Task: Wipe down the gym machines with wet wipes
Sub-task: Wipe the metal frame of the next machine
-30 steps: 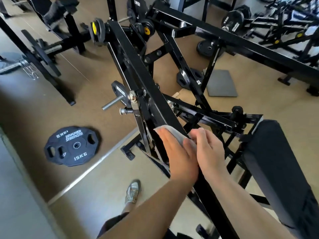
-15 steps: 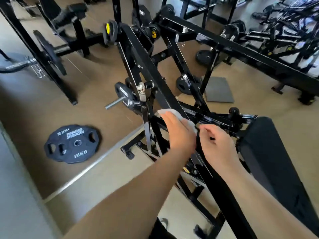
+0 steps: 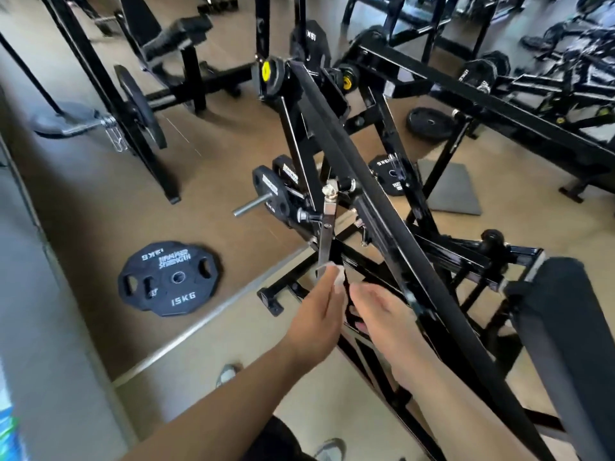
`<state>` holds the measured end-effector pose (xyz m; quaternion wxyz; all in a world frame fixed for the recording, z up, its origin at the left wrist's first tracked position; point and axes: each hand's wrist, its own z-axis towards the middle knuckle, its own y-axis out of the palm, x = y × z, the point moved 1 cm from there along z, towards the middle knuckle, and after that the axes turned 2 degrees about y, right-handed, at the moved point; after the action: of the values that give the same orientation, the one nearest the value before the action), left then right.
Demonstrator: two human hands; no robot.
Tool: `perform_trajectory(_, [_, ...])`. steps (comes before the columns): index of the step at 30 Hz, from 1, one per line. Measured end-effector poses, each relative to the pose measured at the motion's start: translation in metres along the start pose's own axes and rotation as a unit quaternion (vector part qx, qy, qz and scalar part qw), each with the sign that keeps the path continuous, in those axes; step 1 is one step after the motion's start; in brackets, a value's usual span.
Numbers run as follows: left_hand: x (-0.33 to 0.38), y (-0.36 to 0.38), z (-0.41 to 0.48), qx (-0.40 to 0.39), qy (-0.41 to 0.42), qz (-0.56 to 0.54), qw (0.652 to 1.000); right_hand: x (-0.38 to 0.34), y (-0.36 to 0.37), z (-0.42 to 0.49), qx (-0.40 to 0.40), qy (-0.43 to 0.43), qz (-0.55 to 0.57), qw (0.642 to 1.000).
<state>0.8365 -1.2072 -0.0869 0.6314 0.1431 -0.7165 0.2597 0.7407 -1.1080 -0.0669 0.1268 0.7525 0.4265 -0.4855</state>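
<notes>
Light: bright daylight is thrown from the upper right.
Glare: pale sheen is seen on the floor (image 3: 216, 168).
Blur: far machines (image 3: 565, 71) are smeared.
Distortion: straight bars are bent near edges.

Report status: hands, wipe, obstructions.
Left hand pinching wipe at silver link bar. Right hand open, on black frame. No obstruction.

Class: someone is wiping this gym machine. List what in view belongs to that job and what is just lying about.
In the job:
left hand
wet wipe
right hand
machine's black bar

Lying about:
15KG plate on the floor
grey mat
</notes>
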Motion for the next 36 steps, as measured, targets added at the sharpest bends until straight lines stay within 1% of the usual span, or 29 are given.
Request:
perform_trajectory(2, [-0.008,-0.019,-0.001,-0.037,0.003,-0.008,0.999,-0.006,0.026,0.018,-0.015,0.024,0.057,0.998])
perform_trajectory(4, [-0.02,-0.042,0.007,-0.074,0.008,-0.014,0.997,-0.016,0.054,0.037,-0.012,0.048,0.11,0.993])
perform_trajectory(7, [-0.03,-0.08,0.025,-0.11,-0.007,-0.006,0.994,-0.028,0.09,0.062,0.028,0.06,0.111,0.992])
perform_trajectory(8, [-0.031,-0.093,0.03,-0.119,-0.019,-0.021,0.993,-0.032,0.099,0.07,0.044,0.06,0.103,0.992])
perform_trajectory(9, [-0.037,-0.104,0.037,-0.113,-0.048,-0.061,0.991,-0.038,0.108,0.077,0.06,0.06,0.093,0.992])
perform_trajectory(11, [-0.045,-0.13,0.05,-0.065,-0.123,-0.149,0.979,-0.045,0.121,0.091,0.086,0.056,0.071,0.992])
perform_trajectory(12, [-0.049,-0.142,0.059,-0.024,-0.148,-0.163,0.975,-0.049,0.126,0.096,0.094,0.055,0.063,0.992])
perform_trajectory(14, [-0.058,-0.158,0.075,0.006,-0.172,-0.152,0.973,-0.059,0.13,0.103,0.086,0.052,0.047,0.994])
perform_trajectory(15, [-0.063,-0.163,0.083,-0.003,-0.183,-0.166,0.969,-0.065,0.129,0.104,0.072,0.045,0.045,0.995])
perform_trajectory(16, [-0.061,-0.167,0.09,-0.035,-0.197,-0.194,0.96,-0.071,0.128,0.105,0.056,0.037,0.04,0.997])
perform_trajectory(18, [-0.064,-0.172,0.104,-0.104,-0.209,-0.204,0.951,-0.085,0.122,0.105,0.037,0.027,0.007,0.999])
perform_trajectory(19, [-0.061,-0.171,0.11,-0.137,-0.199,-0.199,0.95,-0.092,0.116,0.107,0.04,0.021,-0.025,0.999])
perform_trajectory(20, [-0.06,-0.169,0.116,-0.154,-0.193,-0.192,0.95,-0.095,0.109,0.109,0.048,0.012,-0.062,0.997])
perform_trajectory(22, [-0.058,-0.163,0.127,-0.16,-0.206,-0.19,0.947,-0.096,0.094,0.117,0.069,-0.019,-0.143,0.987])
perform_trajectory(24, [-0.056,-0.156,0.133,-0.137,-0.236,-0.207,0.939,-0.093,0.078,0.126,0.112,-0.085,-0.205,0.969])
perform_trajectory(25, [-0.056,-0.152,0.135,-0.114,-0.253,-0.213,0.937,-0.093,0.069,0.13,0.148,-0.139,-0.232,0.951])
perform_trajectory(26, [-0.058,-0.148,0.137,-0.088,-0.268,-0.216,0.935,-0.098,0.061,0.132,0.19,-0.205,-0.26,0.924])
perform_trajectory(27, [-0.063,-0.143,0.138,-0.059,-0.278,-0.218,0.934,-0.105,0.054,0.134,0.228,-0.271,-0.29,0.889])
perform_trajectory(28, [-0.07,-0.14,0.138,-0.02,-0.295,-0.214,0.931,-0.109,0.047,0.139,0.255,-0.325,-0.321,0.852])
perform_trajectory(29, [-0.081,-0.136,0.138,0.025,-0.316,-0.21,0.925,-0.112,0.04,0.149,0.263,-0.364,-0.356,0.82])
perform_trajectory(30, [-0.091,-0.131,0.138,0.075,-0.34,-0.207,0.914,-0.116,0.034,0.16,0.259,-0.378,-0.39,0.799])
perform_trajectory(31, [-0.101,-0.125,0.138,0.116,-0.363,-0.2,0.903,-0.119,0.029,0.173,0.248,-0.366,-0.422,0.792])
perform_trajectory(32, [-0.107,-0.12,0.139,0.136,-0.381,-0.174,0.898,-0.12,0.026,0.184,0.236,-0.34,-0.447,0.793])
perform_trajectory(33, [-0.111,-0.114,0.142,0.141,-0.383,-0.131,0.903,-0.122,0.025,0.192,0.233,-0.315,-0.467,0.793])
perform_trajectory(34, [-0.113,-0.109,0.145,0.127,-0.372,-0.093,0.915,-0.122,0.026,0.199,0.239,-0.295,-0.488,0.786])
perform_trajectory(36, [-0.117,-0.097,0.154,0.102,-0.341,-0.055,0.933,-0.119,0.031,0.205,0.255,-0.275,-0.547,0.749])
